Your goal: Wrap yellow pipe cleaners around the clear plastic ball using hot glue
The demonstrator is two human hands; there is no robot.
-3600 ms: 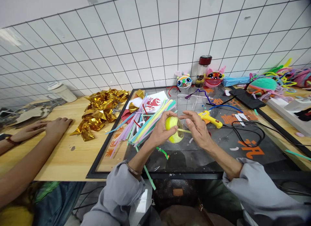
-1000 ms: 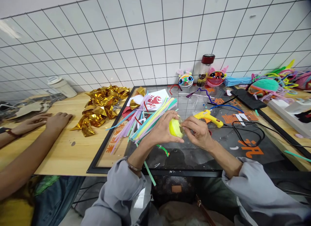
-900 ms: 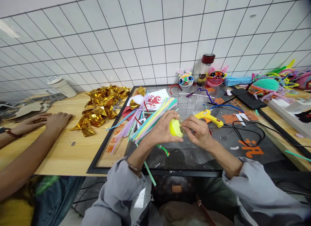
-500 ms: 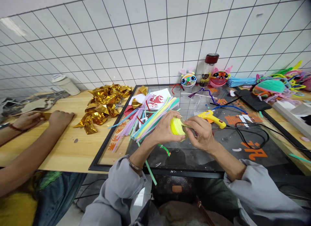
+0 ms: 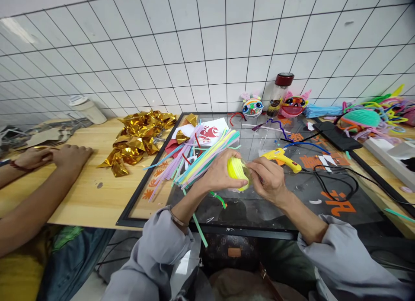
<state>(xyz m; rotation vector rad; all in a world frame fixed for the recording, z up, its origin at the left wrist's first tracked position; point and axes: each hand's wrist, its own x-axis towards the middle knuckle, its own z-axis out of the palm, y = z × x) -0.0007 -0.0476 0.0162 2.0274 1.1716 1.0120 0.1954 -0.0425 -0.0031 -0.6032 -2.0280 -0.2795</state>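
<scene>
Since the earliest frame, both hands have closed in: the right hand, then held off to the side with a loose yellow strand stretched between, now presses against the yellow pipe-cleaner-wrapped ball, and no free strand shows.

Largest to smallest:
- Black-framed glass-topped surface with orange characters; a wooden surface adjoins on the left, where another person's hands rest.
- Crumpled gold foil pile on the wood, well apart from the work.
- Fan of pastel pipe cleaners, just beside and behind the ball.
- Yellow hot-glue gun with black cord, lying near the right hand, untouched.
- Ball: held above the glass, mid-frame.

Hands: left hand cups the ball from the left, fingers curled round it. Right hand pinches at the ball's right face, thumb and fingers drawn together on it.

Progress (judgement): the visible side is covered in tight yellow coils; the far right side is hidden by fingers, so full coverage is unconfirmed. The strand end appears to be getting tucked or pressed down. Eyes or trim, as on the finished figures by the wall, are absent.
</scene>
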